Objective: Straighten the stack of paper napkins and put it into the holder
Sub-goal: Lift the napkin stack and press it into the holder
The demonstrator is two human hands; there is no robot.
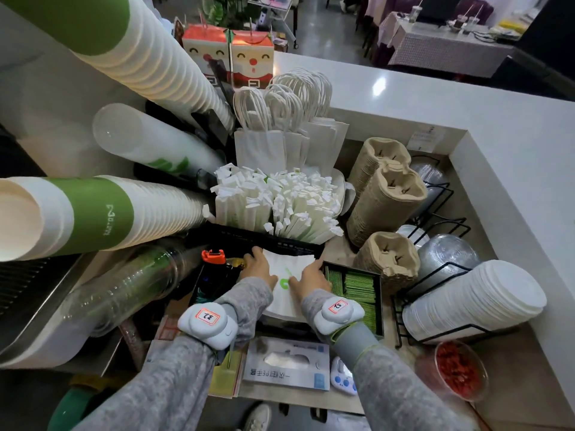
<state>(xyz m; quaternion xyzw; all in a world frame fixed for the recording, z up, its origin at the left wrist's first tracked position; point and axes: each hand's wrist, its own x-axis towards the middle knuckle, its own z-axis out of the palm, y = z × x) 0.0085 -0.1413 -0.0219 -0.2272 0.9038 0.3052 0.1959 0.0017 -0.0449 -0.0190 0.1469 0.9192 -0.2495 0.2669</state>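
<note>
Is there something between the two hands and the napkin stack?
No. The left hand and the right hand already press on both sides of the napkin stack; nothing lies between.

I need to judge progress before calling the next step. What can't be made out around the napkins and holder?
Head view only:
- Napkin stack: side edges covered by left hand and right hand.
- Holder: hidden under stack and wrists.
- Stack's near end: blocked by sleeves.
</note>
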